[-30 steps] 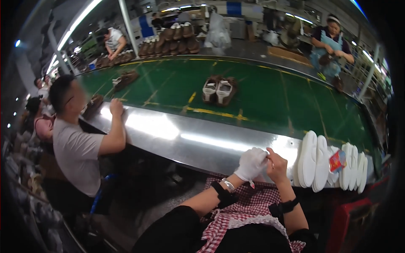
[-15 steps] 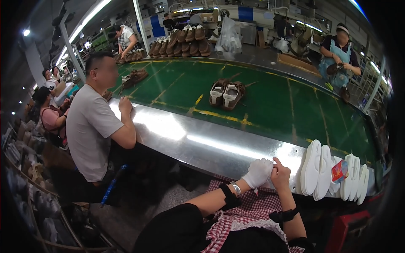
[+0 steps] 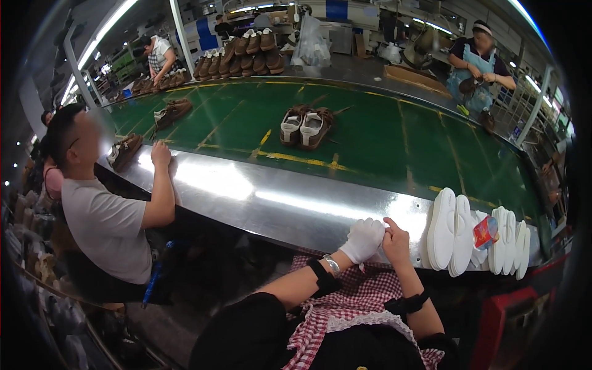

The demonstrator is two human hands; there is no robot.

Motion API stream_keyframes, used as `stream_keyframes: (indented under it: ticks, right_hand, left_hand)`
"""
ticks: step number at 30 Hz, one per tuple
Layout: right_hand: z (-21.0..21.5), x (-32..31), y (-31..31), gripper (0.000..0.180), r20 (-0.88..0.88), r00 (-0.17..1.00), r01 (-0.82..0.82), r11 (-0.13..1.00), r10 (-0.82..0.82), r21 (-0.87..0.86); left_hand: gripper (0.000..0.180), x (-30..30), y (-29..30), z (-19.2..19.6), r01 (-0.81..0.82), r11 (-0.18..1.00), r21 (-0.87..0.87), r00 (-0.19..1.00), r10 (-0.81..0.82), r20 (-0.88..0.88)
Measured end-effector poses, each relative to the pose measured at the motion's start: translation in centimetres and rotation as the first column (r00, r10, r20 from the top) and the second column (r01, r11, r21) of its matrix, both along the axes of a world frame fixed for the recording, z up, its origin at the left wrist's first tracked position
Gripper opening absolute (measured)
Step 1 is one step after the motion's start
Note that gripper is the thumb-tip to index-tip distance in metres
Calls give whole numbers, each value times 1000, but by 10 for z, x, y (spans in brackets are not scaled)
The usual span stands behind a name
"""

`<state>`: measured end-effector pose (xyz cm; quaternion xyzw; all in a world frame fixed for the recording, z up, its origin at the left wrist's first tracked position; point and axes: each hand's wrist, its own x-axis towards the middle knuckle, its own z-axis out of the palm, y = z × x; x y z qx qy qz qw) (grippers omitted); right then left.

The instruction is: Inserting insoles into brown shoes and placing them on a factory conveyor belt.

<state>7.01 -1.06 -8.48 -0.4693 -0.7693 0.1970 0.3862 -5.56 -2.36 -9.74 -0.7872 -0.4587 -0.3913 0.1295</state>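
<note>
Left hand [image 3: 364,239] in a white glove, curled and pressed against bare right hand [image 3: 396,242], both held together at the near edge of the steel table [image 3: 259,197]; right fingers pinching at the glove's fingertips, so closed on the glove fabric, though too small to tell whether anything else sits between them. A metal bracelet on the left wrist, dark bands on both forearms, a red-and-white checked apron [image 3: 345,308] below. Just to the right of the hands, a row of white shoe soles [image 3: 444,229] standing on edge against one another on the table rim, with a small red packet [image 3: 485,232] tucked among them. Beyond the table, a green conveyor belt [image 3: 382,142] carrying a pair of brown shoes [image 3: 305,126], with more brown shoes further left along it and stacked at its far side. To the left of the hands, well apart, a seated person in a grey shirt [image 3: 108,228] with a hand on the table edge; across the belt, a person in a blue apron [image 3: 478,58] holding a shoe. Likely risks: soles standing on edge so near the rim, easily tipped off by a knock from the right elbow, one toppling the rest; a loose or half-pulled glove giving poor grip; shoes on the belt passing unhandled while both hands are busy with each other.
</note>
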Motion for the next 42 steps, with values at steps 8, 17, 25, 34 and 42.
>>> stream_keyframes:
  ticks: [8,17,25,34,42]
  right_hand:
    - [5,8,6,33,-421,904,-55,960,-69,-275]
    - [30,15,5,28,-346,932,-84,993,110,88]
    - [27,-3,16,17,-49,985,-128,888,166,441]
    - [12,12,47,11,-430,898,80,996,-89,-37]
    - [-35,-60,63,23,-74,994,-81,996,79,-31]
  left_hand:
    - [8,-3,7,15,-69,958,-279,854,201,480]
    - [31,-12,11,12,891,451,-46,-104,302,948]
    - [33,-12,4,15,872,485,-69,-91,299,950]
    - [24,15,21,-53,647,650,-400,534,-12,845]
    - [39,77,93,-130,810,438,390,-307,-249,918]
